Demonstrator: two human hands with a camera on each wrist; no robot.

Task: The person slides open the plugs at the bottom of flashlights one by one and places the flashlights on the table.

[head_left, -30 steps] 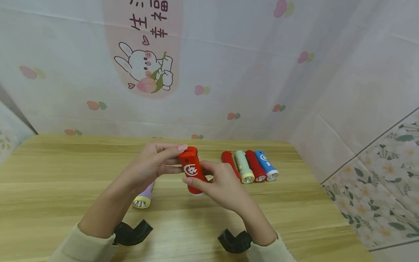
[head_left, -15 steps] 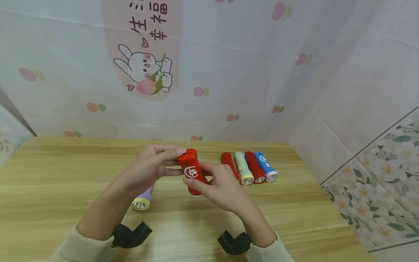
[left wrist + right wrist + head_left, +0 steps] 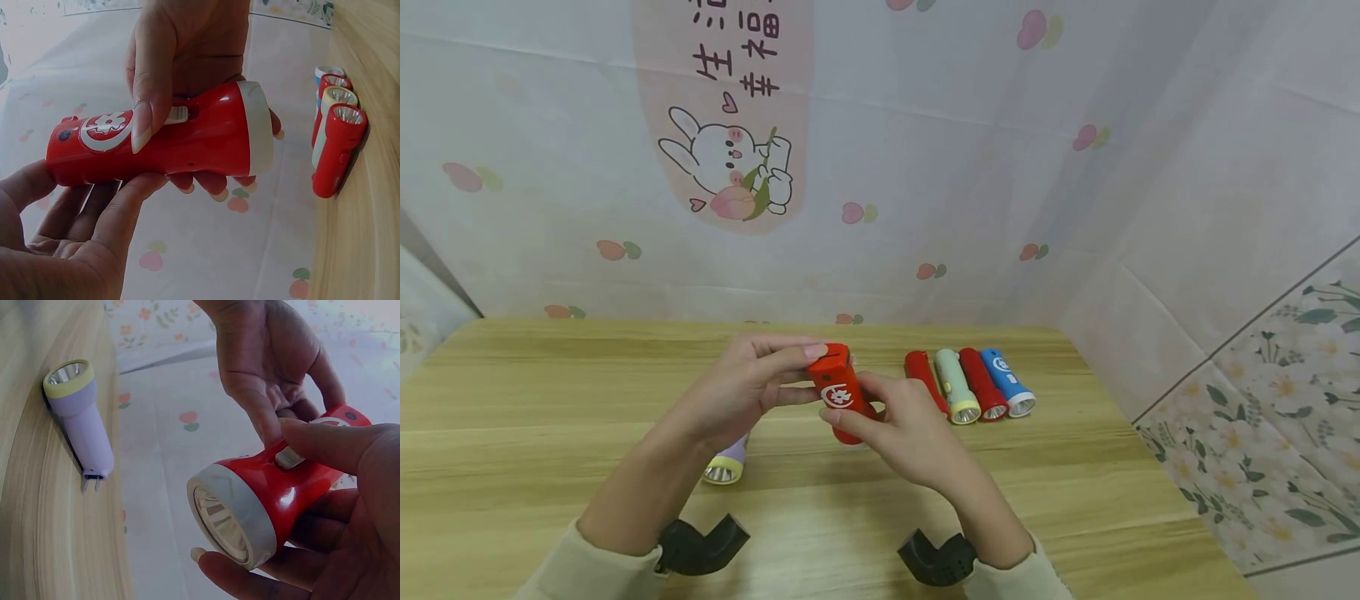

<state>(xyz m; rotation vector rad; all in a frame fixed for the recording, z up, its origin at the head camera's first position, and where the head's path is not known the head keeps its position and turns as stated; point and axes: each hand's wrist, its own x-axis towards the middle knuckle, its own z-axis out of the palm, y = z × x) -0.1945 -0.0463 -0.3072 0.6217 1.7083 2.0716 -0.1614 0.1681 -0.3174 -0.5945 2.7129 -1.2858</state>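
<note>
A red flashlight (image 3: 838, 396) with a white round emblem is held above the wooden table, its tail up and its head down in the head view. My left hand (image 3: 745, 387) pinches the tail end, thumb on the end face and fingers along the other side. Around the body near the head, my right hand (image 3: 913, 425) grips it, thumb lying beside the white switch (image 3: 289, 457). The white-rimmed lens (image 3: 222, 519) looks unlit. Partly behind my left forearm, a purple flashlight (image 3: 87, 437) with a yellow rim lies on the table, two metal prongs sticking out of its tail.
At the right of the table (image 3: 1075, 483) several flashlights lie side by side: a red one (image 3: 921, 371), a mint green one (image 3: 955, 387), a darker red one (image 3: 983, 385) and a blue one (image 3: 1007, 383). A printed cloth (image 3: 880, 150) hangs behind the table.
Both hands keep the same grip on the red flashlight, which tilts slightly. The whole head view has shifted down a little.
</note>
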